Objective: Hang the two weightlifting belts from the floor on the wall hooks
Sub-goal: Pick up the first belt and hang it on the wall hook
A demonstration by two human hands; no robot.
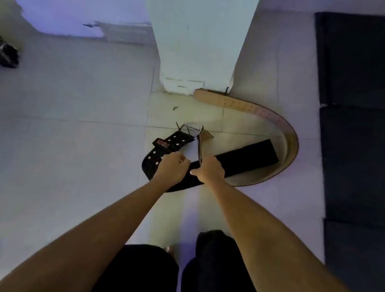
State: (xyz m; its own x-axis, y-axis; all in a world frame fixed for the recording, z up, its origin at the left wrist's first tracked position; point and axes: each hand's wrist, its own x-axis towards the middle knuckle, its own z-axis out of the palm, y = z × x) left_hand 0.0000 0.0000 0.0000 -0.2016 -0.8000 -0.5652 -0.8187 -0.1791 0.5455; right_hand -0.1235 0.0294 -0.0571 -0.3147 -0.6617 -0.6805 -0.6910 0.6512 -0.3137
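Two weightlifting belts lie on the tiled floor in front of a white pillar. The black belt (245, 159) has silver studs and a metal buckle at its far end; its flat end points right. The tan leather belt (278, 120) curls around to the right, its tip resting by the pillar base. My left hand (171, 167) is closed on the studded part of the black belt. My right hand (209, 170) grips the tan belt's buckle end, which stands up between the two hands. No wall hooks are in view.
The white pillar (197, 42) rises straight ahead. Dark rubber floor mats (364, 113) cover the right side. A black object (3, 50) lies on the floor at far left. My legs in black trousers (176, 276) are at the bottom.
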